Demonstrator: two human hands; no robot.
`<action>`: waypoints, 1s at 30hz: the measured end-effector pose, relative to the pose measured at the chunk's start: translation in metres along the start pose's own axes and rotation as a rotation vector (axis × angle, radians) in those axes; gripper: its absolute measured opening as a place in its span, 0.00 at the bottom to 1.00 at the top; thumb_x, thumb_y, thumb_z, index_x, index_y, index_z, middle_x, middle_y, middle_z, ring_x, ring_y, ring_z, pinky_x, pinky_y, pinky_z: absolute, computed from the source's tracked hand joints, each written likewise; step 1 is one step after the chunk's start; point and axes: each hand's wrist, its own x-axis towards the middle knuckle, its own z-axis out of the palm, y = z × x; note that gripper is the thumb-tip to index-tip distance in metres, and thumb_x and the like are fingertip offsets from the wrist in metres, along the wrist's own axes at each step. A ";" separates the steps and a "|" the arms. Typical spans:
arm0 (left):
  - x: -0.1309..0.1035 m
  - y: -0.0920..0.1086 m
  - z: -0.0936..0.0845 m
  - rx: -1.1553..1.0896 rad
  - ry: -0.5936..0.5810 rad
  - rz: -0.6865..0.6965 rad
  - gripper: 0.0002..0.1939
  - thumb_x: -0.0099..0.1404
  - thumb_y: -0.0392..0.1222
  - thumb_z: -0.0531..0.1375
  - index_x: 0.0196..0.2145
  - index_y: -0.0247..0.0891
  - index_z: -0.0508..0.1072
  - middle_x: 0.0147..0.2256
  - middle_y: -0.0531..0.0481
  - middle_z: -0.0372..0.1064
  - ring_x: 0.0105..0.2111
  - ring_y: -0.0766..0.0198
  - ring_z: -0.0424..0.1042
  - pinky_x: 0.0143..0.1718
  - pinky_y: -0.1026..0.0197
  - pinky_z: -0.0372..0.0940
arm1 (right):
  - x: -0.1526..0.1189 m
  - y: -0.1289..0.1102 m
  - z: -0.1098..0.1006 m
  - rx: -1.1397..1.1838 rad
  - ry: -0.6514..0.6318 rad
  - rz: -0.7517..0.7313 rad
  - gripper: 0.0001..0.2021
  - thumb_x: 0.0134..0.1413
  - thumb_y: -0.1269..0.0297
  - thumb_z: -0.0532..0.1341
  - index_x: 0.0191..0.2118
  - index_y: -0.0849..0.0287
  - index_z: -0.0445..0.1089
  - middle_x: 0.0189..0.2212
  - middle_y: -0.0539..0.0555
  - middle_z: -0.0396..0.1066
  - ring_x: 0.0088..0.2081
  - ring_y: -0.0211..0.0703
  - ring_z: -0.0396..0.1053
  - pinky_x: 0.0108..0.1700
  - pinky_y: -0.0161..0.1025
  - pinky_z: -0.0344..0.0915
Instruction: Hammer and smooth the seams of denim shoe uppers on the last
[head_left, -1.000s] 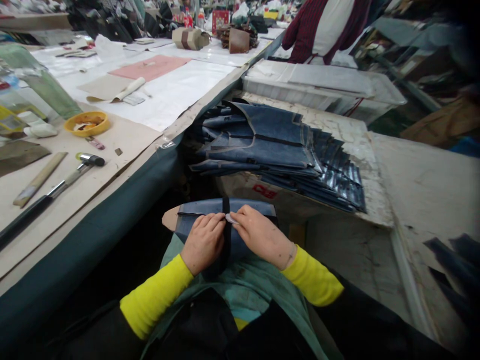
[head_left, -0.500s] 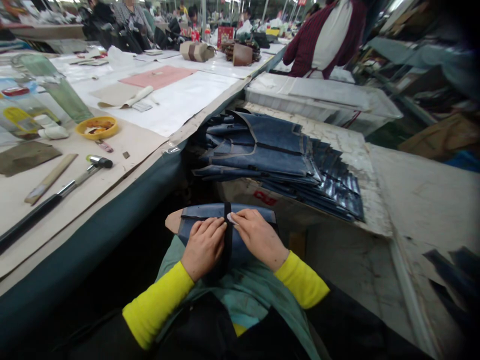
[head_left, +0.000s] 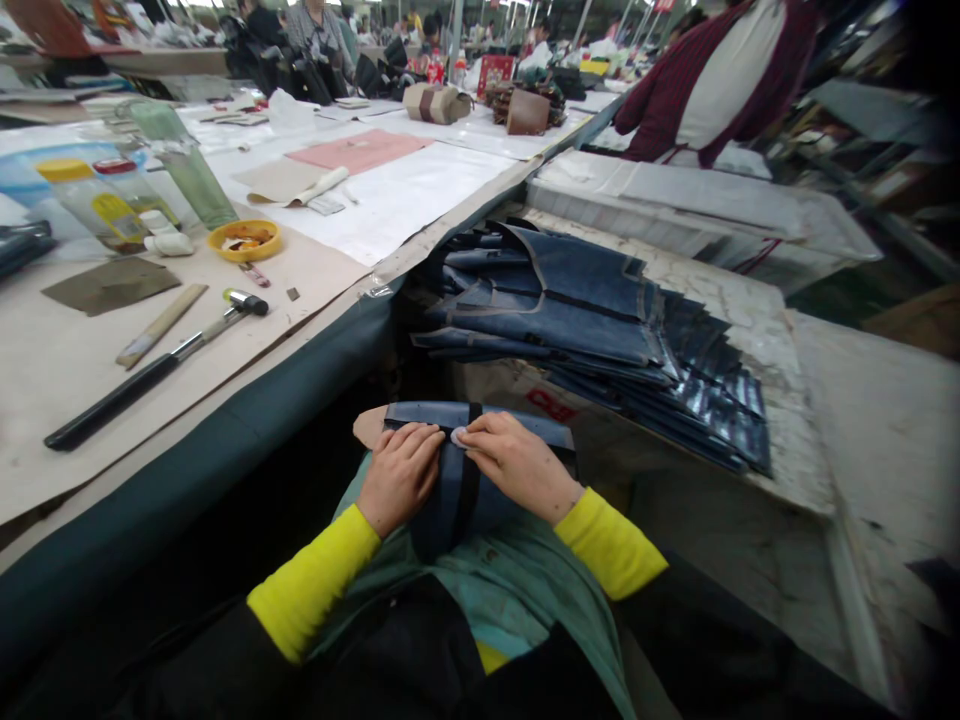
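On my lap, over a green apron (head_left: 517, 580), lies a dark blue leather-like panel (head_left: 427, 412) with black strips along and across it. A tan tip sticks out at its left end. My left hand (head_left: 401, 475) rests on the panel, fingers side by side and lying flat, fingertips near the black lengthwise strip. Pinched in the fingers of my right hand (head_left: 517, 465) is a small white round piece (head_left: 457, 436), which touches the panel just left of the black cross strip. The panel's lower part is partly hidden by my hands.
A stack of blue panels (head_left: 585, 300) lies ahead on a box. On the left table are a hammer (head_left: 157, 370), a flat stick (head_left: 161, 325), a yellow dish (head_left: 244, 240) and a green bottle (head_left: 184, 165). A plastic bin (head_left: 675, 200) stands beyond; a person in dark red sits behind it.
The white piece and my right hand have moved left across the black cross strip. My left hand has shifted left along the panel. The view has turned slightly left.
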 end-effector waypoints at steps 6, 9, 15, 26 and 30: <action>-0.007 -0.030 -0.008 0.021 0.062 -0.028 0.15 0.65 0.39 0.53 0.49 0.40 0.69 0.47 0.46 0.70 0.48 0.56 0.65 0.51 0.52 0.57 | 0.016 0.000 0.000 -0.014 -0.047 -0.066 0.12 0.59 0.67 0.55 0.46 0.58 0.71 0.39 0.55 0.68 0.41 0.41 0.62 0.46 0.40 0.63; -0.009 -0.037 -0.010 -0.014 0.087 -0.035 0.14 0.65 0.39 0.53 0.48 0.39 0.70 0.46 0.46 0.70 0.48 0.57 0.65 0.50 0.53 0.58 | 0.019 -0.001 0.003 -0.010 -0.044 -0.092 0.12 0.60 0.67 0.54 0.47 0.58 0.70 0.40 0.55 0.68 0.43 0.41 0.62 0.47 0.40 0.63; -0.014 -0.046 -0.008 -0.069 0.129 -0.068 0.13 0.65 0.38 0.53 0.47 0.39 0.69 0.46 0.46 0.70 0.48 0.58 0.65 0.50 0.52 0.59 | 0.029 -0.008 0.012 0.020 -0.053 -0.133 0.12 0.60 0.66 0.53 0.47 0.56 0.70 0.40 0.55 0.68 0.43 0.42 0.62 0.47 0.40 0.63; -0.023 -0.051 -0.002 -0.104 0.167 -0.153 0.12 0.65 0.38 0.53 0.45 0.40 0.70 0.46 0.46 0.70 0.47 0.58 0.66 0.51 0.51 0.57 | 0.062 -0.026 0.017 0.027 -0.127 -0.150 0.12 0.60 0.66 0.53 0.44 0.57 0.71 0.39 0.56 0.67 0.42 0.42 0.62 0.46 0.39 0.62; -0.029 -0.052 0.001 -0.138 0.206 -0.240 0.12 0.65 0.39 0.53 0.45 0.40 0.69 0.46 0.46 0.70 0.48 0.58 0.66 0.53 0.49 0.55 | 0.075 -0.035 0.022 0.016 -0.138 -0.168 0.11 0.60 0.67 0.54 0.43 0.57 0.71 0.38 0.55 0.66 0.41 0.41 0.61 0.45 0.39 0.62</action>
